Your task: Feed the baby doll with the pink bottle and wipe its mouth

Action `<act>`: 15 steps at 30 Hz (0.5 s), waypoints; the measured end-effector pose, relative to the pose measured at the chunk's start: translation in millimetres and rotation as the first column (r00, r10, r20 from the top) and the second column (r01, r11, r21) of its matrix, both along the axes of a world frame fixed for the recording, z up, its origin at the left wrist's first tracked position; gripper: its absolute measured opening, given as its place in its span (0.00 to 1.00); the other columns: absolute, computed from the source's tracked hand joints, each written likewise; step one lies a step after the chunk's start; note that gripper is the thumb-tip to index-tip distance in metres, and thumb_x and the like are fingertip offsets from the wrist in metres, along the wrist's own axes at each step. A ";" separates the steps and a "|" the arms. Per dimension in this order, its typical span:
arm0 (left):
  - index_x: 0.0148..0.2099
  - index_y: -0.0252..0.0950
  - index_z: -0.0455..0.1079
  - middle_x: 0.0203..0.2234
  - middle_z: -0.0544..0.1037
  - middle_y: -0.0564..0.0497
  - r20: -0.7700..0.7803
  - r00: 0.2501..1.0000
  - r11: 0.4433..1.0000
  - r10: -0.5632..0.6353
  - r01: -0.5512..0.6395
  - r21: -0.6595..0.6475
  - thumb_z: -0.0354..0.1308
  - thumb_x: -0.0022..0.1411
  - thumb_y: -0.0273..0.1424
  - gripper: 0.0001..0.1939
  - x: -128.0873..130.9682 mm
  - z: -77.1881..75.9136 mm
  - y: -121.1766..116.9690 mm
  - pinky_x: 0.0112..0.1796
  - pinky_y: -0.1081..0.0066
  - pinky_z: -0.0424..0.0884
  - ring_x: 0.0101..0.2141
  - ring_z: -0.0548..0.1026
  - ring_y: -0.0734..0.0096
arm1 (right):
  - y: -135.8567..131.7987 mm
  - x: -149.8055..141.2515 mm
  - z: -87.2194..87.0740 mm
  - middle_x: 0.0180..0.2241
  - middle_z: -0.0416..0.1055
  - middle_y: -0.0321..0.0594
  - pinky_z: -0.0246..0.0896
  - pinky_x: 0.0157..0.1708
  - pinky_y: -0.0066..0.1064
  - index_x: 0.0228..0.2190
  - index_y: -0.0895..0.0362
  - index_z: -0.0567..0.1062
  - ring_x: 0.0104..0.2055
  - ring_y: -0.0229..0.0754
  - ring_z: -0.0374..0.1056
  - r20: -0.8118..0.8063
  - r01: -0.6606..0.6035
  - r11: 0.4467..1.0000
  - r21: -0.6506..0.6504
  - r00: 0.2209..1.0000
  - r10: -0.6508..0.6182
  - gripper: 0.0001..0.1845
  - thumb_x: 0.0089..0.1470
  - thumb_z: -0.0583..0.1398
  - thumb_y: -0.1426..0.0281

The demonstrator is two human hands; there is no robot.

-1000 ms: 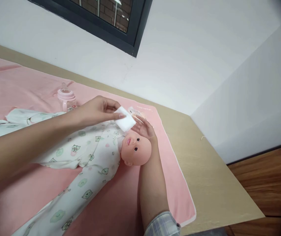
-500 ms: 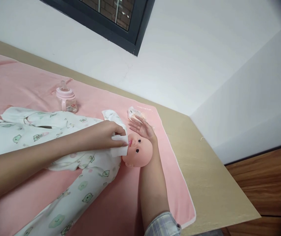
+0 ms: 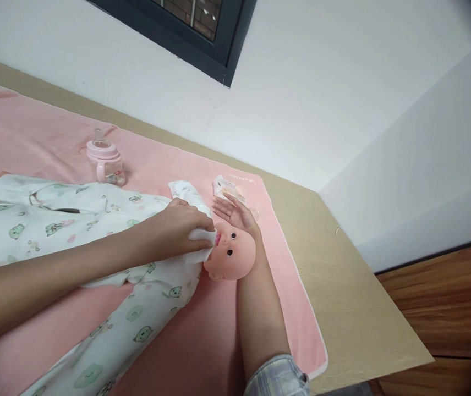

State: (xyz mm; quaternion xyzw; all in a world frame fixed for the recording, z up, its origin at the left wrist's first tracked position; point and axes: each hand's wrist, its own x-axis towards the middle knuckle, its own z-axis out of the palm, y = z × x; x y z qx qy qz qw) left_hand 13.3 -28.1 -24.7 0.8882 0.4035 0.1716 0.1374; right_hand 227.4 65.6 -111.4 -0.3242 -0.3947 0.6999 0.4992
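Note:
A baby doll [image 3: 235,256] lies on its back on a pink blanket [image 3: 202,341], dressed in a white outfit [image 3: 144,313] printed with green animals. My left hand [image 3: 184,228] is closed in a pinch on a folded white tissue [image 3: 201,236], which sits at the doll's chin, close beside its mouth. From the bottom, my right forearm passes beneath the doll's head. Beyond the head, my right hand [image 3: 235,213] lies palm up, fingers stretched and holding nothing, close to a small clear plastic packet [image 3: 228,187].
A baby bottle [image 3: 107,162] with a pink collar and handle stands upright on the blanket at the upper left. The blanket covers part of a wooden board [image 3: 343,319], whose edge runs along a white wall. Above is a dark window frame [image 3: 219,60].
My left hand and the tissue have shifted slightly at the doll's chin. The view has moved a little, so the bottle sits further left. My right arm stays under the head.

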 end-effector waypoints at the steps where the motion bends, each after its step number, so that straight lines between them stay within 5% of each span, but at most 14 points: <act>1: 0.29 0.43 0.75 0.25 0.78 0.54 0.000 1.000 1.000 0.001 -0.001 0.003 0.51 0.55 0.38 0.12 -0.4 -0.4 0.0 0.47 0.62 0.57 0.29 0.72 0.65 | 1.7 0.5 -0.9 0.47 0.76 0.38 0.60 0.61 0.48 0.50 0.52 0.71 0.56 0.42 0.69 0.005 -0.006 1.000 0.008 1.000 0.006 0.19 0.58 0.56 0.62; 15: 0.32 0.42 0.74 0.28 0.77 0.53 0.016 0.999 0.998 0.038 -0.039 0.057 0.51 0.57 0.36 0.11 -4.3 -2.3 2.8 0.48 0.60 0.55 0.33 0.73 0.61 | 6.4 1.1 -1.4 0.45 0.76 0.39 0.60 0.62 0.47 0.48 0.52 0.71 0.55 0.43 0.70 0.025 -0.029 1.000 -0.007 0.999 0.029 0.16 0.58 0.59 0.63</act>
